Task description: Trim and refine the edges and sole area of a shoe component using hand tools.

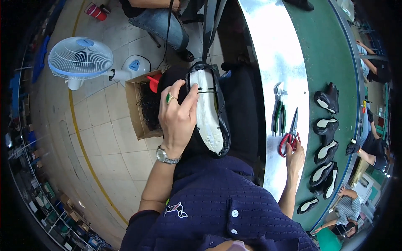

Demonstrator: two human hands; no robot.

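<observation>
A black shoe [224, 121] lies sole up across my lap, its white bottom board [208, 115] facing me and the black upper folded round the rim. My left hand [178, 108], with a green-stoned ring and a wristwatch, grips its left edge, one fingertip pressing on the white board. On the metal bench strip to my right, my right hand [295, 157] has its fingers closed on the red handles of a pair of scissors [295, 121], blades pointing away. Just beyond them lie green-handled pincers [278, 108].
Several black shoes [326, 151] with pale bottoms line the green conveyor belt [331, 54] at right. A cardboard box [135, 109] of black scraps stands left of my lap, near a white-blue fan [81, 58]. A seated person [161, 27] is ahead; other people work across the belt.
</observation>
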